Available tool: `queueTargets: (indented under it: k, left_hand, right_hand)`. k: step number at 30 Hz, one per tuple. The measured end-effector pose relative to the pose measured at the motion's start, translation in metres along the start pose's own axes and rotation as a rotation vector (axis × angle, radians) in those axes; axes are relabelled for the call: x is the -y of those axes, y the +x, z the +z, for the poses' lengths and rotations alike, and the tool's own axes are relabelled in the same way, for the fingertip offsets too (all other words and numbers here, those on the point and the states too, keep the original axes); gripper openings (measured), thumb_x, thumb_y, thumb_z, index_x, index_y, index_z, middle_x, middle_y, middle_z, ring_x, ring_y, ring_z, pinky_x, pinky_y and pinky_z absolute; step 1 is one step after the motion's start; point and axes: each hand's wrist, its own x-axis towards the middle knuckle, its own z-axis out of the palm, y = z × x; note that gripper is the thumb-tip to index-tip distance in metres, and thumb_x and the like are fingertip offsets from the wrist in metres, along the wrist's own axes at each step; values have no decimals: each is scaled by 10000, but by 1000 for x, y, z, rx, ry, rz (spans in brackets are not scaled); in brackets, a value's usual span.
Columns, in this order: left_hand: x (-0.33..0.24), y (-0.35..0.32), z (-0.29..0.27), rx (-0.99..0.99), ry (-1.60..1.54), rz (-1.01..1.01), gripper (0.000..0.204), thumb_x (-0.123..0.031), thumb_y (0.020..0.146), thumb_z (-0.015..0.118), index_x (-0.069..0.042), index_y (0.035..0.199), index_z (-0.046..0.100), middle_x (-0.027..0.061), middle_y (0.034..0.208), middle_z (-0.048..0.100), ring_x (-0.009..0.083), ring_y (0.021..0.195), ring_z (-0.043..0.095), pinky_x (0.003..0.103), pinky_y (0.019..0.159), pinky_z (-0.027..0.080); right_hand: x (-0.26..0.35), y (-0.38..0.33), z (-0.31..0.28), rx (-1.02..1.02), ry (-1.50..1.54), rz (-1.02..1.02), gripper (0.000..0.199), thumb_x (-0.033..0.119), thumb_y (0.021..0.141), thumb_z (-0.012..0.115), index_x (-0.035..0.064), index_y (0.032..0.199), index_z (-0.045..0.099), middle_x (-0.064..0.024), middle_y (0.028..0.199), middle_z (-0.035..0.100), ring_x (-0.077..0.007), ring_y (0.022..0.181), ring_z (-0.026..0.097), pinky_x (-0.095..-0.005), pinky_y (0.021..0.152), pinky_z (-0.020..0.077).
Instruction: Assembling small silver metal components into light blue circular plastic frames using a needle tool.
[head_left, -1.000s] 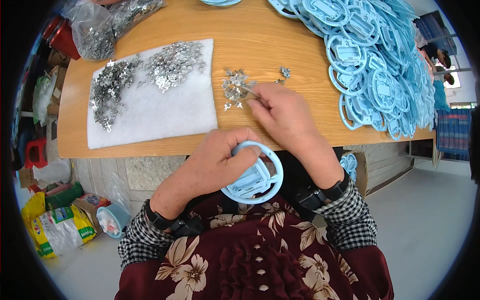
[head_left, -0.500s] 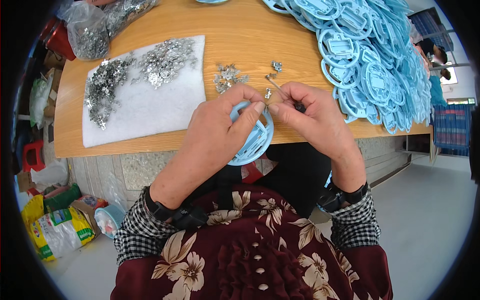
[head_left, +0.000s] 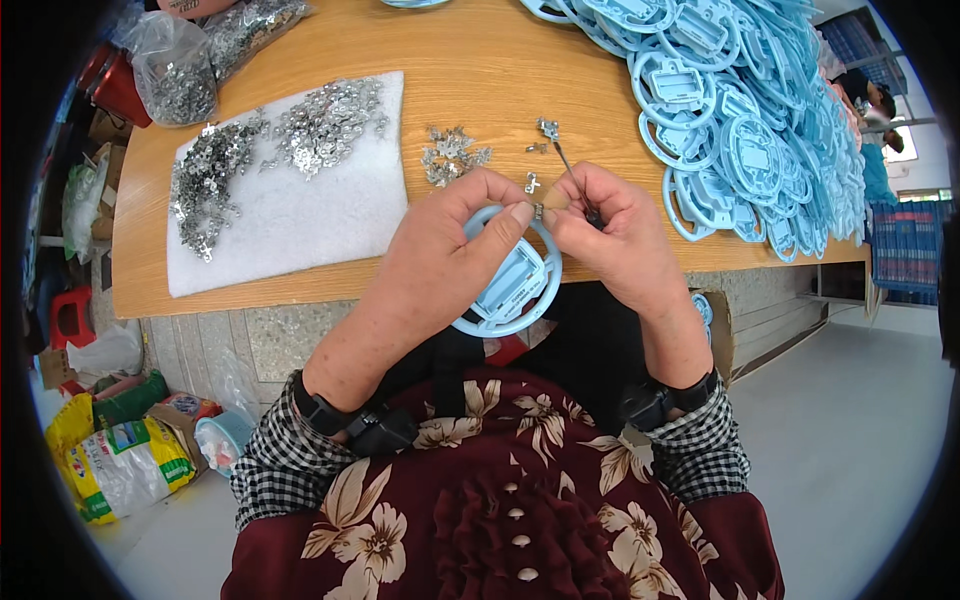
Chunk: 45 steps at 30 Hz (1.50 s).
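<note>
My left hand [head_left: 445, 240] is closed on the rim of a round light-blue plastic frame [head_left: 512, 285], which hangs tilted at the table's front edge. A small metal clip [head_left: 538, 212] shows at the frame's upper rim, between the fingertips of both hands. My right hand [head_left: 620, 235] pinches beside that clip and also keeps a thin metal-shafted tool [head_left: 565, 158] with a dark handle between its fingers. The tool's shaft points up and away, its tip by a loose metal piece [head_left: 548, 128]. Another loose clip [head_left: 531, 183] lies just beyond my fingertips.
A white foam pad [head_left: 300, 225] at left bears heaps of metal clips [head_left: 325, 125]; a smaller pile [head_left: 455, 157] lies right of it. Bags of clips [head_left: 175, 85] stand at the far left. Many blue frames [head_left: 745, 140] are heaped at right on the wooden table [head_left: 480, 75].
The tool's shaft has swung more upright in my right hand. The blue frame has shifted slightly right, showing more of its face, and a metal clip now shows at its rim.
</note>
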Motion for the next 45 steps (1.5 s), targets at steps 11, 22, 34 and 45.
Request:
queueTargets:
  k: [11,22,34,45]
  left_hand:
    - [11,5,2,-83,-64,-110,267,-167,1049,446,-5,1156,629,63,925,678,108,821,630,270,738,509]
    - [15,5,2,-73,-6,-116,272,-156,1058,433,-13,1178,631,17,905,656,70,800,605,241,713,500]
    - [13,5,3,-73,64,-106,282,-166,1053,438,-10,1172,640,28,867,660,79,772,605,250,694,495]
    - [15,4,4,-86,73,-78,291,-178,1062,435,-7,1177,641,25,842,661,78,748,604,251,677,492]
  right_hand:
    - [-5,-14,3,-86,-139,-76,116,91,788,688,24,804,596,15,628,484,-82,578,438,-275,525,378]
    - [3,-11,14,-78,-370,-89,92,77,798,695,61,805,605,-43,608,556,-157,530,534,-313,510,424]
    - [9,-10,22,-118,-662,-275,95,93,809,681,50,819,596,-128,730,618,-355,683,625,-445,596,485]
    - [4,-22,21,-165,-616,-200,106,136,837,698,79,913,652,-111,704,600,-314,639,609,-420,569,473]
